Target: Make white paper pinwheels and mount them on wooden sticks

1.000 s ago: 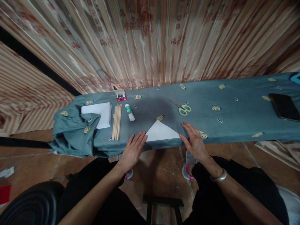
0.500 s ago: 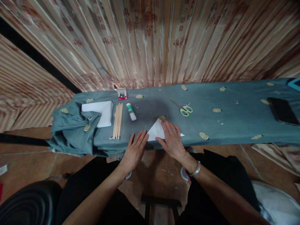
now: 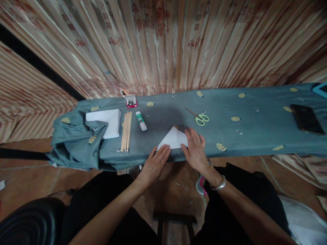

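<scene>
- Head view: the folded white paper (image 3: pixel 173 139) lies at the centre of the frame, just below the middle, close to the cloth's front edge.
- The left hand (image 3: pixel 154 166) rests flat on the paper's lower left edge, its fingers side by side; the right hand (image 3: pixel 197 153) covers the right end, thumb and fingers apart.
- Nearest neighbours: the glue stick (image 3: pixel 141 121), up and left of the paper, and green-handled scissors (image 3: pixel 197 116), up and right, near the right fingertips; neither touches the paper.
- Further left, wooden sticks (image 3: pixel 126 132) lie side by side, just right of the paper stack (image 3: pixel 112 124), which bunched cloth (image 3: pixel 76 143) partly overlaps.
- The red box (image 3: pixel 131 101) sits open above the sticks, near the back edge.
- Far right: the dark phone (image 3: pixel 306 119) and, cut by the frame, a blue object (image 3: pixel 319 90).
- The curtain (image 3: pixel 163 51) bounds the back edge; the front edge runs just under the paper.
- The widest room for moving is between scissors and phone; a narrower gap separates glue stick and paper.
</scene>
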Available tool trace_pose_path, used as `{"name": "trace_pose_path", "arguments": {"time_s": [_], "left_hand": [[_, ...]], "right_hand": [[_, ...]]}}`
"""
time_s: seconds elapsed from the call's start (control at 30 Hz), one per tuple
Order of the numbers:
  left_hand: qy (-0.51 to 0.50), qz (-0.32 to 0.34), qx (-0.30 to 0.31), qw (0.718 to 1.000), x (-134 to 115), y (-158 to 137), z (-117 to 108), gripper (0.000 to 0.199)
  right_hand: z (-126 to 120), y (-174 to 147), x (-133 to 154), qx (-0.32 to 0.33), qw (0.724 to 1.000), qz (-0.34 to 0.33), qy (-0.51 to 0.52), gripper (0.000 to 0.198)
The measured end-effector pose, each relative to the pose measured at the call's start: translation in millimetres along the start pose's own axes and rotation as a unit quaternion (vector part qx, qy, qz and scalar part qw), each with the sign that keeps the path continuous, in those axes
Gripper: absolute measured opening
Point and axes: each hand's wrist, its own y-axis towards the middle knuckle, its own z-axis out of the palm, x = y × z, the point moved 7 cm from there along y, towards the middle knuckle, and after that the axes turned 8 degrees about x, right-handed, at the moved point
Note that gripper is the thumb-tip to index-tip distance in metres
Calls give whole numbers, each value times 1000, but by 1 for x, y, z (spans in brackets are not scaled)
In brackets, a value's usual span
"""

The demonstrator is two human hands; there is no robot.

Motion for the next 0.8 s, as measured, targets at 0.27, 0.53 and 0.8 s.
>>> {"name": "trace_pose_path", "arguments": {"time_s": [0.27, 0.53, 0.8], "left_hand": [[-4, -30, -3, 1000, 12, -22, -2, 63], [-5, -70, -7, 997, 15, -47, -13, 59], [-10, -72, -7, 997, 13, -45, -13, 61]], "right_hand": [[-17, -25, -67, -23, 997, 74, 11, 54], [-19, -24, -76, -34, 995, 74, 64, 46], [-10, 2, -41, 49, 994, 22, 94, 41]]}}
